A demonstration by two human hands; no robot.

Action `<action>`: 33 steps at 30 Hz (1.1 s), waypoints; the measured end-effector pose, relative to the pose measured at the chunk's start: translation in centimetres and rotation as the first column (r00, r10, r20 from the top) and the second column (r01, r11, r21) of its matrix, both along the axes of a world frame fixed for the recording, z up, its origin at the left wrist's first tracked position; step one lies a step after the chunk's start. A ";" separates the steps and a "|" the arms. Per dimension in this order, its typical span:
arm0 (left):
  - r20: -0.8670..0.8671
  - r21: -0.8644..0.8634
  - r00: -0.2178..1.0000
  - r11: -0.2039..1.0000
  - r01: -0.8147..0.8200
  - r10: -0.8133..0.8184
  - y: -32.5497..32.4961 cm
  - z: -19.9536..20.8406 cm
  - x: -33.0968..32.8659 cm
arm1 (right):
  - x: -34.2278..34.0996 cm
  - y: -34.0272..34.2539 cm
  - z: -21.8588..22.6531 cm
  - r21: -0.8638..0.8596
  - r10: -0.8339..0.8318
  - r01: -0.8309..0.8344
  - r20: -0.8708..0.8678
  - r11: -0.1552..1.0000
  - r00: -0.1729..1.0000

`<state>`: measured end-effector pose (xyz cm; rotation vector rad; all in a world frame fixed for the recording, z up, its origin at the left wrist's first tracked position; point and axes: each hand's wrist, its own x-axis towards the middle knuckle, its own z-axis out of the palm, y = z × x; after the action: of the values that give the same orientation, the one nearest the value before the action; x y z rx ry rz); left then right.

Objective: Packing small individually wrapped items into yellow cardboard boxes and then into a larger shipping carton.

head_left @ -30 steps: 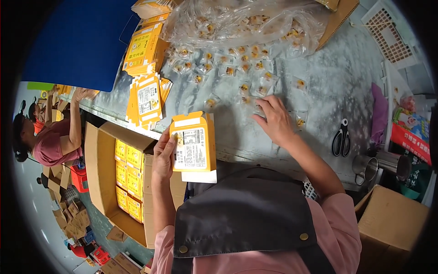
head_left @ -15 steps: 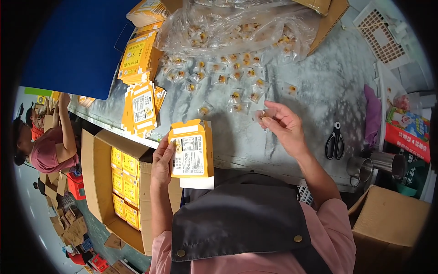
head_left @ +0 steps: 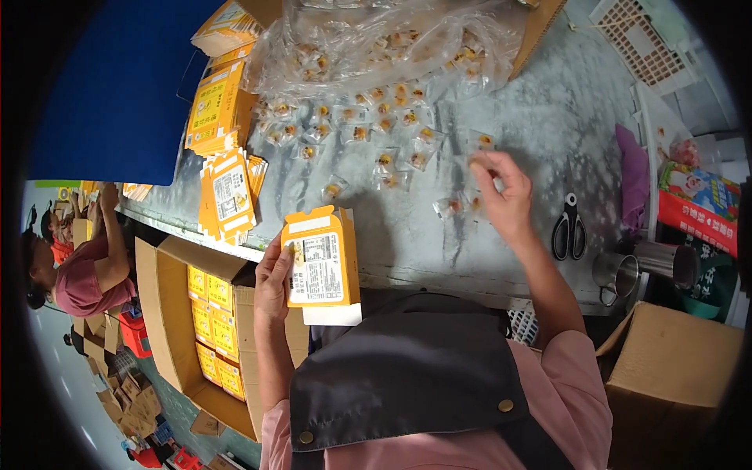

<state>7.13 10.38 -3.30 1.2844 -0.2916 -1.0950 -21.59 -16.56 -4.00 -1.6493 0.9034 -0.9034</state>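
My left hand grips a yellow carton with a white printed panel. Its top flap stands up and a white flap hangs from its lower end. Over the table, my right hand is open, thumb and fingers apart, its fingertips close beside a small clear sachet with a yellow-brown piece inside. Whether they touch it I cannot tell. By the thumb lie another sachet and one partly behind the hand. Several more loose sachets are scattered farther left.
A clear plastic bag of sachets spills from a cardboard box at the back. Flat yellow cartons are stacked left. An open shipping box holds filled cartons. Right are scissors, a metal mug and a purple cloth.
My right hand has let go of the sachet it pinched and reached farther forward, toward the lone sachet. Sachets now lie beside the thumb. The left hand still holds the carton.
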 end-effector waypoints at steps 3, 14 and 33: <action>-0.001 0.011 1.000 1.000 -0.006 0.006 -0.1 -0.5 0.0 | -0.7 -0.3 -1.5 -0.514 -0.130 -0.010 -0.236 0.858 0.963; 0.000 0.005 1.000 1.000 0.013 -0.013 0.5 -0.9 0.3 | -6.2 -0.9 -3.1 -0.159 -0.192 0.157 -0.239 0.975 0.952; -0.024 -0.019 0.997 0.997 -0.073 0.072 1.9 -0.4 0.1 | 2.3 7.6 -1.5 -0.444 0.115 -0.321 -0.430 0.836 0.895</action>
<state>7.21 12.28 -3.72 1.2548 -0.2362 -1.0421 -19.32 -8.98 -5.46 -2.4043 0.7379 -0.6911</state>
